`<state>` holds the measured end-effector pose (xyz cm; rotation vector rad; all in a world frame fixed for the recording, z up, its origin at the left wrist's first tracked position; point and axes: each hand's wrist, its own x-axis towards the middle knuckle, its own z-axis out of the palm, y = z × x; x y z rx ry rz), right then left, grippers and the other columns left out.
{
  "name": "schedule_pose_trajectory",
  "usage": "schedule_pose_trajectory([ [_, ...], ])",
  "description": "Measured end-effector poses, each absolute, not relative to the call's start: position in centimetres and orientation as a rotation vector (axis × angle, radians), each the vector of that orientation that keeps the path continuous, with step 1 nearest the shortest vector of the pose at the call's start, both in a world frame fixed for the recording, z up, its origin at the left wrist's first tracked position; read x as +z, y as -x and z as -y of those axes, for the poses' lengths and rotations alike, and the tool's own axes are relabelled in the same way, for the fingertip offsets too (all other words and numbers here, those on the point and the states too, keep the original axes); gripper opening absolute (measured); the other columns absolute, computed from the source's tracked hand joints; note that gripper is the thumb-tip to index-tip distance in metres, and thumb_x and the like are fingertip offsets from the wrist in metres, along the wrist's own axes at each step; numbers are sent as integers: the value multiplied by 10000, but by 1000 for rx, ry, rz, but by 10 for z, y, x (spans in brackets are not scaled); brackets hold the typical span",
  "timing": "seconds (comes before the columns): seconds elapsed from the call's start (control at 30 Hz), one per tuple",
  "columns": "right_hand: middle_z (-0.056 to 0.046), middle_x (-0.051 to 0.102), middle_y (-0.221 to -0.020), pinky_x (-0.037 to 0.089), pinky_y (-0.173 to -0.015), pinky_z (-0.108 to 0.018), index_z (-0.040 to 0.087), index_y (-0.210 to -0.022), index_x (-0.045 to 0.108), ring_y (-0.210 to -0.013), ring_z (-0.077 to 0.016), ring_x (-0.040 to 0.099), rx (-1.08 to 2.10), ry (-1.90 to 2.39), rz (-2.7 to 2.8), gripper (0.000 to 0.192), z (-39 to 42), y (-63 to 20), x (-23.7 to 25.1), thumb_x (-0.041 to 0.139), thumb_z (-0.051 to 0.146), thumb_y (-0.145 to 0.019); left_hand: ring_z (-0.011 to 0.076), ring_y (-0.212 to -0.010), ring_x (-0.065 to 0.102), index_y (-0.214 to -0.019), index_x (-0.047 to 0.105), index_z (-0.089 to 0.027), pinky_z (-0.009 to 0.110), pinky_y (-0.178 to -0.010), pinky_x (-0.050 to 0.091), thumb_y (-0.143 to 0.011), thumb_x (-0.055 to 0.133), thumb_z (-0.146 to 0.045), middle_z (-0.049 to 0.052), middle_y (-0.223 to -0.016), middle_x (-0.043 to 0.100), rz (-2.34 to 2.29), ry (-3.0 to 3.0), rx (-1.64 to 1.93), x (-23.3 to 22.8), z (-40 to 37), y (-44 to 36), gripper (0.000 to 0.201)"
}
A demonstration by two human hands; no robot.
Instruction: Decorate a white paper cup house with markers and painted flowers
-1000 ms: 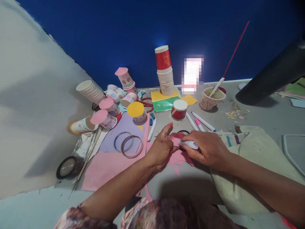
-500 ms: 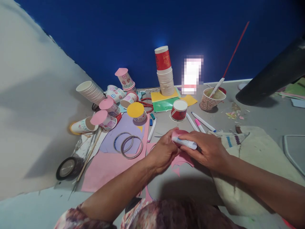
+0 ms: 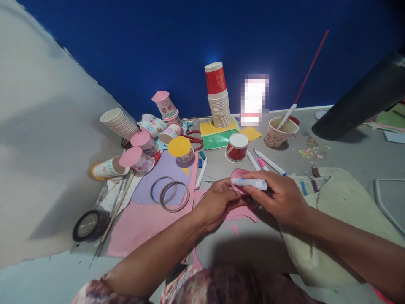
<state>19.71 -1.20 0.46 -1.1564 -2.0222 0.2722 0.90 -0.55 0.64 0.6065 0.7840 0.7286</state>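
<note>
My left hand [image 3: 217, 202] holds a round pink paper disc [image 3: 238, 174] upright above the grey table [image 3: 348, 156]. My right hand [image 3: 278, 196] grips a white glue tube [image 3: 249, 183], its tip laid across the face of the disc. Below the hands lies a cut pink paper scrap [image 3: 242, 213]. A red paper cup [image 3: 237, 147] stands upside down just beyond the hands. Several markers [image 3: 268, 162] lie to the right of it.
Decorated paper cups [image 3: 148, 143] with paper lids lie at the left by a cup stack [image 3: 119, 121]. A tall cup stack [image 3: 218, 97] stands at the blue wall. Pink and purple sheets [image 3: 142, 219], two rings [image 3: 172, 194], a tape roll [image 3: 88, 223], a patterned cup [image 3: 280, 131] and a beige bag [image 3: 335, 211] surround me.
Both hands have lifted the pink disc off the table and tilted it upright. The glue tube moved up with it and now lies level across the disc.
</note>
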Motion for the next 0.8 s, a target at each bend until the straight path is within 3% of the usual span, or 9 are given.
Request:
schedule_pose_trajectory([
  [0.07,-49,866,-972,614,-699,-296,240,-1120,773,-792,-209,820,249,1153,2029,192,12,-198,4,621,320,-1034,231,-946,751,-968,783,-120,352,-913,567,-755,837,-299,126,-977,799,-841,-689,707,2,5,-8,284],
  [0.23,-50,865,-980,620,-720,-306,247,-1142,778,-804,-218,820,263,1171,2032,196,12,-199,3,633,303,-1022,247,-895,780,-960,781,-110,351,-839,589,-855,794,-503,146,-942,807,-918,-881,718,-4,6,-6,407],
  [0.53,-88,858,-971,582,-676,-334,203,-1117,714,-789,-236,825,40,1066,2098,200,13,-196,-2,578,347,-1089,205,-822,763,-949,779,-120,323,-800,614,-943,644,-399,108,-912,791,-975,-1033,712,-2,9,-6,309],
  [0.7,-71,858,-963,571,-670,-338,229,-1138,699,-794,-235,819,36,1070,2083,158,12,-198,-4,600,336,-1077,207,-806,762,-889,773,-120,331,-795,621,-919,651,-357,107,-914,786,-992,-1046,698,-1,9,-6,268],
  [0.8,-72,857,-967,575,-678,-346,232,-1140,702,-797,-242,819,48,1077,2071,159,11,-199,-6,608,339,-1071,206,-819,771,-984,786,-131,313,-780,615,-881,645,-284,100,-951,790,-977,-1028,698,3,8,-6,232],
])
